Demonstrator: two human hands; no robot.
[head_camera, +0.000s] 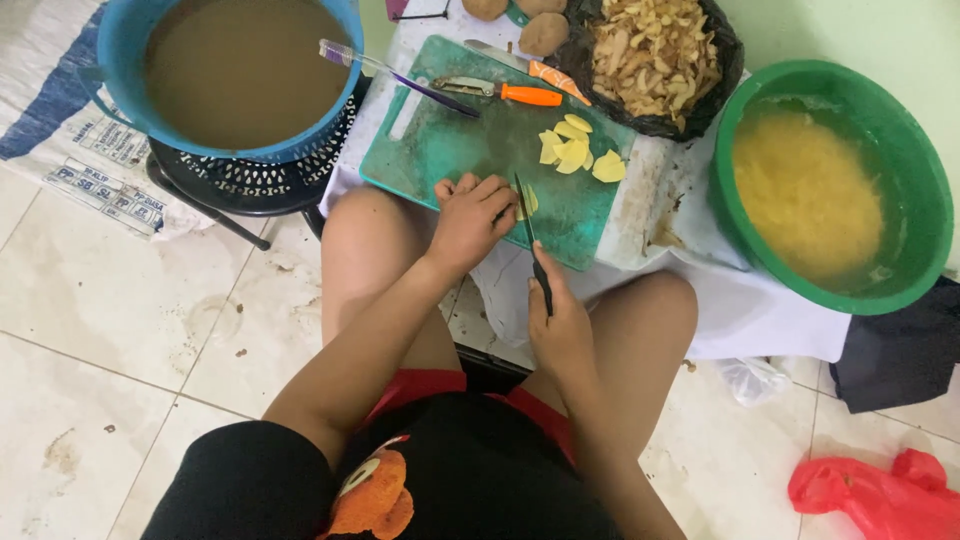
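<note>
- The left hand (470, 222), at frame centre, presses its fingers together on a potato piece (527, 203) lying on the green cutting board (440, 150).
- The right hand (558, 325), just below, has its grip closed around a black-handled knife (532, 245), blade on the piece.
- Cut yellow slices (572, 152) lie above on the board.
- An orange-handled peeler (500, 93) rests near the upper centre.
- A green basin (835, 185) of yellowish water sits at the right; a blue bucket (235, 75) of brown water sits at the upper left.

A: Left hand (470, 218)?
B: Palm down, fingers curled, pressing near the board's front edge.
A: Right hand (560, 325)?
B: Fist closed on a handle, forearm angled in from the lower right.
</note>
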